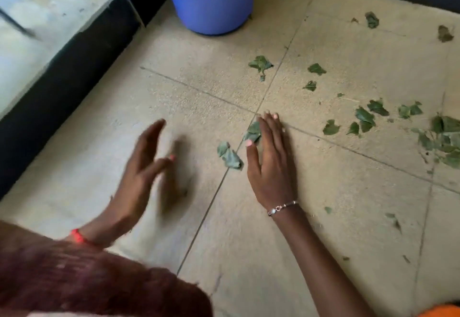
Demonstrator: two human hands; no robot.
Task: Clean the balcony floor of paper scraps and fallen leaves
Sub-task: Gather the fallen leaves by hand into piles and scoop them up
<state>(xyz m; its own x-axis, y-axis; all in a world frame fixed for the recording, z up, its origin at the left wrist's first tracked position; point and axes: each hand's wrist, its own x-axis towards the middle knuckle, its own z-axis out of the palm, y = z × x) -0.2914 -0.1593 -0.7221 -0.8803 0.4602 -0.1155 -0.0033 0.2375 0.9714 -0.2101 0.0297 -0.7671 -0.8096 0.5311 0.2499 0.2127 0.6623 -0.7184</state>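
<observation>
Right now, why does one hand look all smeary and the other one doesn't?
In the head view, the left hand is blurred from moving fast, with a soft shadow beside it; the right hand lies flat and sharp on the floor, touching a leaf. Light is soft, no glare.

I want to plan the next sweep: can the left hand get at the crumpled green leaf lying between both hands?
Probably yes: the left hand is open, and only bare floor separates it from the crumpled green leaf.

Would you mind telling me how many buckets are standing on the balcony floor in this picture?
1. The blue bucket stands at the top centre, beside the black wall base, beyond both hands; its upper part is cut off by the frame. Others may stand outside the view.
</observation>
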